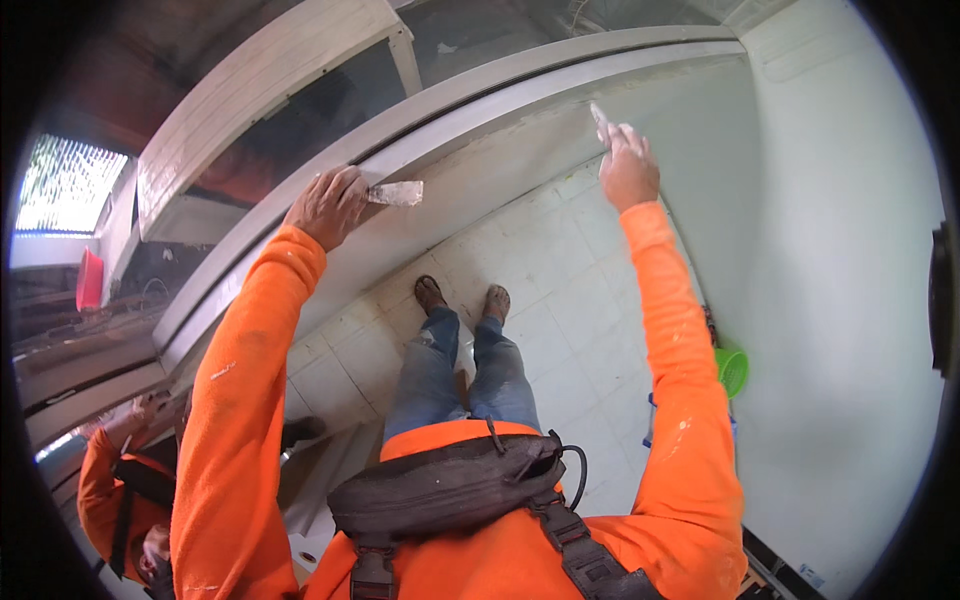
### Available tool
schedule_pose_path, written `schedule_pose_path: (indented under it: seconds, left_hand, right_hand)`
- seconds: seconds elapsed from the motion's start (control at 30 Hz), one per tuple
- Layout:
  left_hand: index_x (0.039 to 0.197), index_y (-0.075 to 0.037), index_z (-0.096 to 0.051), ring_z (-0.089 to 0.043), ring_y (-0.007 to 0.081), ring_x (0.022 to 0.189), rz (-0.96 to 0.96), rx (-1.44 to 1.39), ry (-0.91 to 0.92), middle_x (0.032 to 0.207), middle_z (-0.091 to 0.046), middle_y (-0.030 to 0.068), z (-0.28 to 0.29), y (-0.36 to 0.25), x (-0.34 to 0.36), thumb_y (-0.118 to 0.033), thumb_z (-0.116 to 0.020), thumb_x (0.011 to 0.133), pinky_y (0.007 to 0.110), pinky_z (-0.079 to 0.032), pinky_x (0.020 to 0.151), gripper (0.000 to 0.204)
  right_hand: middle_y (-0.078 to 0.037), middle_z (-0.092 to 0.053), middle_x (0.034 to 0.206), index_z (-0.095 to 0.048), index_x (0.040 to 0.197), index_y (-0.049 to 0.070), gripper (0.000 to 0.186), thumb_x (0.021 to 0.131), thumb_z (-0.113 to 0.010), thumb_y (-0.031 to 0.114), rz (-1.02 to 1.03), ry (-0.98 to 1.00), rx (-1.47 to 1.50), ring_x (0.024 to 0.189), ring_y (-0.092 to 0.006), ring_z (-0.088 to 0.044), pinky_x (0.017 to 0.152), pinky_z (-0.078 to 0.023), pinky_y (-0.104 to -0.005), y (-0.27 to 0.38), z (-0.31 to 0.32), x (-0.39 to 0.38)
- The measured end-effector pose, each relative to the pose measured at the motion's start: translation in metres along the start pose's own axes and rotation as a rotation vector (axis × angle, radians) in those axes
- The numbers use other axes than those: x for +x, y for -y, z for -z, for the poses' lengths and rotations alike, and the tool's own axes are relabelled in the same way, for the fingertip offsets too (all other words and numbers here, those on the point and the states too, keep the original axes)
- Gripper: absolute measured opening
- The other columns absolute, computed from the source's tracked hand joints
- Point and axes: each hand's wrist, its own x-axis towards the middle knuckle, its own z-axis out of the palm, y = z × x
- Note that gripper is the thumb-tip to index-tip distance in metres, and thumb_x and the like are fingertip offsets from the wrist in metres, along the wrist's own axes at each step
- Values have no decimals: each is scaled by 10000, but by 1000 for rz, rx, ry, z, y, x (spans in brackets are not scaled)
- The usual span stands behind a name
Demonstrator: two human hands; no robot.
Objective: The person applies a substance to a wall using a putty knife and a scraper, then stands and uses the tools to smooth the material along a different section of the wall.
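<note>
My left hand (330, 208) is closed around a putty knife, its wide blade (397, 193) smeared white and pointing right. That hand is right by the grey window frame (480, 105). Farther right, my right hand (628, 168) grips a second, narrower tool (601, 122) that looks like a spatula. Its whitish tip is close to the pale wall (540, 135) just under the frame, where a rough patchy strip runs along. Whether the tip touches the wall, I cannot tell. White residue marks the fingers of my right hand.
Below my feet lies a tiled floor (545, 330). A green basket (732, 372) stands at the right by the side wall (840, 300). Another person in orange (110, 500) is at the lower left. Beyond the frame hangs a red container (90, 280).
</note>
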Motion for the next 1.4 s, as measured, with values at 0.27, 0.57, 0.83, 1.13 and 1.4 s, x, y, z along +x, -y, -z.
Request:
schedule_pose_path:
  seconds: [0.27,0.57,0.83,1.13,1.4]
  left_hand:
    - [1198,-52,-511,-531,328,1179,6,-63,43,1234,-542,136,2,-3,6,-162,-626,893,429,-463,978,344]
    - [1177,-60,-506,-529,342,1179,42,-154,37,1235,-543,145,-4,0,-3,-138,-624,897,442,-465,957,313]
    - [1194,-55,-504,-529,340,1181,25,-127,41,1241,-545,144,-2,2,-2,-145,-627,898,439,-466,961,333]
    - [1202,-68,-506,-515,339,1200,37,-100,71,1257,-534,133,7,-2,1,-156,-620,905,431,-466,962,330]
    - [1197,-72,-514,-516,331,1195,35,-111,84,1265,-526,127,-4,-2,6,-125,-644,862,434,-461,974,364]
  right_hand:
    - [-122,-638,1007,-700,971,61,204,843,-573,156,263,3,-125,939,-303,-596,792,-514,-422,58,-29,10]
    - [-98,-674,1020,-733,1053,122,310,812,-555,43,341,242,691,960,-267,-623,819,-517,-390,222,58,-107]
    - [-275,-670,1087,-633,1150,-58,386,866,-500,168,-652,-201,685,1022,-415,-648,881,-498,-437,40,-66,-73]
    - [-220,-671,1142,-616,1245,-11,400,887,-478,101,-686,-321,890,1085,-381,-627,939,-473,-416,37,-95,-19]
    - [-152,-538,1401,-577,1357,94,454,912,-522,27,-34,-288,651,1268,-347,-513,1058,-405,-429,189,-137,-140]
